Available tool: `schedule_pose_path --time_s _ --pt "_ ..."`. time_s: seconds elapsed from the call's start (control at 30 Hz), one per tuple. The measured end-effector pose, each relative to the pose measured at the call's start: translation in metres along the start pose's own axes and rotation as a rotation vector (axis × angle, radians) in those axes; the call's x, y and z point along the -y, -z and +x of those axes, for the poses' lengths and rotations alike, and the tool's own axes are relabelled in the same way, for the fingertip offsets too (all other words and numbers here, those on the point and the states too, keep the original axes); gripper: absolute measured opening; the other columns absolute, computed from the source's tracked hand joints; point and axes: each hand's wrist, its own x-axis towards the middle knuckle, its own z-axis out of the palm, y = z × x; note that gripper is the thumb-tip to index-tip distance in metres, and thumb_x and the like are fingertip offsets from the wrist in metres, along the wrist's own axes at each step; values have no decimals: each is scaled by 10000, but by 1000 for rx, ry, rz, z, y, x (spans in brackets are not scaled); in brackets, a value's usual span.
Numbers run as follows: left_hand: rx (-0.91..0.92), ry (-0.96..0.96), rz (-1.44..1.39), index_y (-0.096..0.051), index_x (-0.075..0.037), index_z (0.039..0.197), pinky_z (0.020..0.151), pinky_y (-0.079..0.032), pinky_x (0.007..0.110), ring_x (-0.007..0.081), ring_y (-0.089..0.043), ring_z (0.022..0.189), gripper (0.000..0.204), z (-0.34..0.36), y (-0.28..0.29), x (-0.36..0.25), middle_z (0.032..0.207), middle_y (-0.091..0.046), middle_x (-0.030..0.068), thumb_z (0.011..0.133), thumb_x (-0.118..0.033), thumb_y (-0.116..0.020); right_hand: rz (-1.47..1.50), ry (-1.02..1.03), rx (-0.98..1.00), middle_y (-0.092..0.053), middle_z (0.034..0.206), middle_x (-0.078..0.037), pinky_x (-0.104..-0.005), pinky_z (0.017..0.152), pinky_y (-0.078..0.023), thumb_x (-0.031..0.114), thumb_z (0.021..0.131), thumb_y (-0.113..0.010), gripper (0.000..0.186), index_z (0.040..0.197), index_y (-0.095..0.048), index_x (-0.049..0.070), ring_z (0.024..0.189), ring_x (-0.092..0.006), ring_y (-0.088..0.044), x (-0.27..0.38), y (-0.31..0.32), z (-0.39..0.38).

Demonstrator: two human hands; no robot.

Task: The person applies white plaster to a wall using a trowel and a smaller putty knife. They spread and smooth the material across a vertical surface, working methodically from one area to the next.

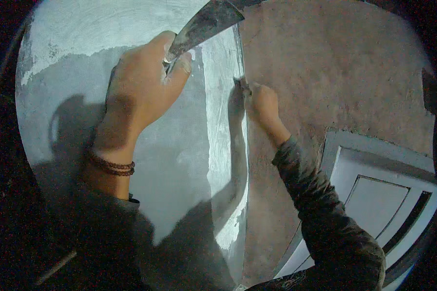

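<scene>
My left hand [143,85] is closed around the handle of a putty knife [209,26], its wide, smeared metal blade pointing up and to the right. Behind it stands a grey wall [172,155] with a band of wet white putty [218,140] running down along its right-hand corner. At that corner edge, my right hand [264,104] is closed, fingers curled against the putty strip. A small dark edge shows at its fingertips, but most of what it grips is hidden. Pale putty smears mark my left thumb.
Right of the corner is a rough brown wall surface [335,68]. Lower right, a white panelled door or shutter [374,194] sits in a grey frame [340,140]. More white putty [102,24] covers the grey wall's top. Shadows of my arms fall across the wall.
</scene>
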Motion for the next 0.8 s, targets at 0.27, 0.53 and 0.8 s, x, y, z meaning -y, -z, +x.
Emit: schedule_pose_path --time_s 0.27,0.53,0.8 --pt "-80 -120 55 -637 -24 1069 746 -508 439 391 -674 809 277 -4 -5 12 836 -655 205 993 -290 -626 -262 226 -381 -697 1051 -234 -503 821 -537 259 891 -651 262 1008 -721 35 974 -439 -669 -25 -26 232" --pt "-14 -26 -4 -637 -38 1044 724 -501 445 375 -653 762 256 -5 -9 9 803 -648 182 991 -289 -629 -30 -93 -217 -735 992 -177 -477 742 -570 144 907 -607 335 1204 -762 145 859 -404 -711 20 -35 11" --pt "-35 -106 6 -623 -39 1013 712 -501 429 340 -647 740 238 -6 -9 9 788 -640 170 992 -275 -625 -142 220 -357 -730 1000 -185 -488 773 -575 239 855 -692 276 1066 -753 72 907 -374 -714 -28 -10 105"
